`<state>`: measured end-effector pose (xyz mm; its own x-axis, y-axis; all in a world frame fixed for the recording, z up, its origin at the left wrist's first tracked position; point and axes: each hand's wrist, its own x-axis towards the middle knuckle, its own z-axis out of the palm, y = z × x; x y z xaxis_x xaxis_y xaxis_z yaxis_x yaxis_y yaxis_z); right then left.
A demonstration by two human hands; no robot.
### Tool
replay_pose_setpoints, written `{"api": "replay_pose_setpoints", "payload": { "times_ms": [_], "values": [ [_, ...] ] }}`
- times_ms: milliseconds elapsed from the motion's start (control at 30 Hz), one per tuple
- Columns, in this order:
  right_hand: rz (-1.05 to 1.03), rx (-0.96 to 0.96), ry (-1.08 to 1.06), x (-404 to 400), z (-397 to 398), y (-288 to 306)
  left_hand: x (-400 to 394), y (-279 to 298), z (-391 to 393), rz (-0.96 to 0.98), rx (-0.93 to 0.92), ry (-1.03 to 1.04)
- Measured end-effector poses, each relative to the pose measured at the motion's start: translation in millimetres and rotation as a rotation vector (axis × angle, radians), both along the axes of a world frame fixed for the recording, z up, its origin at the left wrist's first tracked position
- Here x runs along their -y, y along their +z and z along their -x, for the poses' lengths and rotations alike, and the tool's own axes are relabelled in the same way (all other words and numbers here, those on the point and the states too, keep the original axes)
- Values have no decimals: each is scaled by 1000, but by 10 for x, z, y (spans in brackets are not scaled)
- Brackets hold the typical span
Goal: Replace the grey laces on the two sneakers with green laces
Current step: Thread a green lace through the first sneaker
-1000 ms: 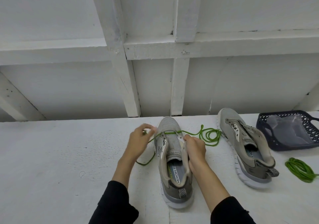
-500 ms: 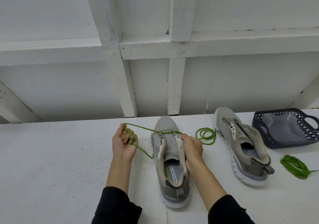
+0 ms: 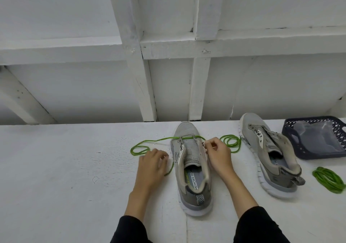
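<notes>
A grey sneaker (image 3: 192, 167) stands toe-away in the middle of the white table, with a green lace (image 3: 184, 137) threaded across its front eyelets. The lace's left part lies slack in a loop (image 3: 137, 150) and runs under my left hand (image 3: 152, 165), which is blurred, so its grip is unclear. My right hand (image 3: 218, 153) pinches the sneaker's right eyelet edge. The lace's right part lies coiled (image 3: 231, 142) beyond that hand. A second grey sneaker (image 3: 269, 154) without laces stands to the right. A bundled green lace (image 3: 328, 180) lies at the far right.
A dark blue plastic basket (image 3: 292, 145) holding a clear bag sits at the back right, close to the second sneaker. A white wall with beams rises directly behind the table's far edge (image 3: 93, 124).
My left hand came down from its raised pull and moved back toward the sneaker; the left lace part, taut before, now lies slack in a loop. My right hand stays at the eyelet edge.
</notes>
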<state>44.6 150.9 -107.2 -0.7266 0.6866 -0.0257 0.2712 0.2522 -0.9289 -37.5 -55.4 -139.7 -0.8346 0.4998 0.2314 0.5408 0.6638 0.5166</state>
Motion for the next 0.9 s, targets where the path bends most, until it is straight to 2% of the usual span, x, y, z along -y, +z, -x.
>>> {"api": "replay_pose_setpoints", "payload": {
  "times_ms": [67,167,267,367,433,533,633,700,800,900],
  "values": [
    [-217,45,-108,-90,-74,-51,-18,-20,-65,40,100,-75],
    [-469,225,-212,-197,-190,-165,9,-68,-71,33,154,-131],
    [-552,381,-111,-227,-279,-289,-2,-32,-32,-5,192,-114],
    [-587,369,-43,-144,-330,-315,-71,-5,-19,-4,182,-22],
    [-644,344,59,-77,-344,-298,-114,18,-22,-88,234,83],
    [-537,239,115,-37,-351,-271,-156,100,0,-378,394,252],
    [-396,111,-126,-118,-369,-213,-200,190,46,-540,419,326],
    [-352,196,-167,-203,-372,-166,-231,254,89,-638,453,370],
    [-360,421,65,-246,-348,-162,-293,364,120,-794,489,365],
    [-439,477,193,-171,-323,-181,-362,433,159,-826,580,358]
  ]
}}
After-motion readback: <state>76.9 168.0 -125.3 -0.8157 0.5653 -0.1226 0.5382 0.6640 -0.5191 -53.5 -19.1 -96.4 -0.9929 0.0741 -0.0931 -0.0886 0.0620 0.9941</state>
